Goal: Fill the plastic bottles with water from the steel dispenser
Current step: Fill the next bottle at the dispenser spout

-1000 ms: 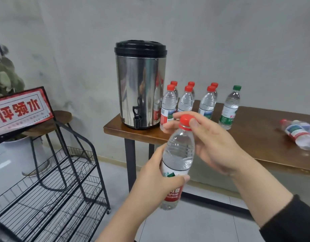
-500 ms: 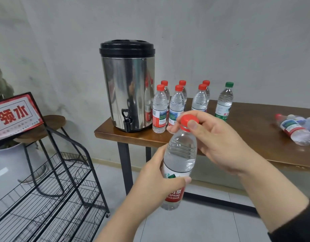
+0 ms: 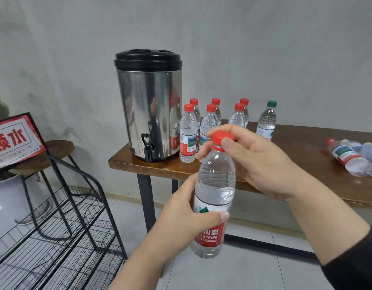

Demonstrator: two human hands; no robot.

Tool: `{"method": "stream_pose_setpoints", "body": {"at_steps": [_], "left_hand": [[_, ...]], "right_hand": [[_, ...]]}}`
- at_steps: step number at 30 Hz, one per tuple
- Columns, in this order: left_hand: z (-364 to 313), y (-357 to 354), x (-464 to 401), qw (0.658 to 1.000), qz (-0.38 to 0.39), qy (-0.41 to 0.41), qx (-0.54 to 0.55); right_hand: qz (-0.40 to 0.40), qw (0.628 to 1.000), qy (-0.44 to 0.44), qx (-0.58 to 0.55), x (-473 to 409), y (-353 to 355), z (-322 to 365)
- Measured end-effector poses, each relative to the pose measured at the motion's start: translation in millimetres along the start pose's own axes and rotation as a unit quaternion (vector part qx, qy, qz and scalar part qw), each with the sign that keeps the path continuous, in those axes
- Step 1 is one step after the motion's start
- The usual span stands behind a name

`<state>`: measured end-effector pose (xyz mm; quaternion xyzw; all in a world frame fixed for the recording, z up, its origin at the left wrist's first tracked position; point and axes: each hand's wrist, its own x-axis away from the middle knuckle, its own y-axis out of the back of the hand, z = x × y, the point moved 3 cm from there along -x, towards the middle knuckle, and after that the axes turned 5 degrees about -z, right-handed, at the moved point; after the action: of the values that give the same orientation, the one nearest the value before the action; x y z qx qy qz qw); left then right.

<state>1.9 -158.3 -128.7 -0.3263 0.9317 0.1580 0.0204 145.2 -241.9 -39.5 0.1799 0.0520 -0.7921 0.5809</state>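
Fingers (image 3: 227, 143) of right hand (image 3: 262, 164) pinched round red cap (image 3: 222, 137); left hand (image 3: 180, 216) wrapped round the label of plastic bottle (image 3: 214, 195), held upright in front of table (image 3: 306, 164), well short of steel dispenser (image 3: 149, 105) and its tap (image 3: 147, 148). Looks full already, cap on or being tightened. Seven capped bottles (image 3: 210, 124) standing just beside the dispenser, probably done; lying bottles (image 3: 352, 158) at far right probably left to fill.
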Motion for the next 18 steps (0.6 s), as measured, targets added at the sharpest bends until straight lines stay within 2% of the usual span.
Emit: {"method": "stream_pose_setpoints", "body": {"at_steps": [5, 11, 18], "left_hand": [[-2, 3, 0, 1.000, 0.000, -0.010, -0.001], [-3, 5, -1, 1.000, 0.019, -0.008, 0.000], [0, 5, -3, 1.000, 0.020, -0.006, 0.004]], "right_hand": [[-0.040, 0.998, 0.029, 0.026, 3, -4, -1], [0.022, 1.000, 0.004, -0.012, 2, -3, 7], [0.015, 1.000, 0.012, 0.010, -4, -1, 13]]}}
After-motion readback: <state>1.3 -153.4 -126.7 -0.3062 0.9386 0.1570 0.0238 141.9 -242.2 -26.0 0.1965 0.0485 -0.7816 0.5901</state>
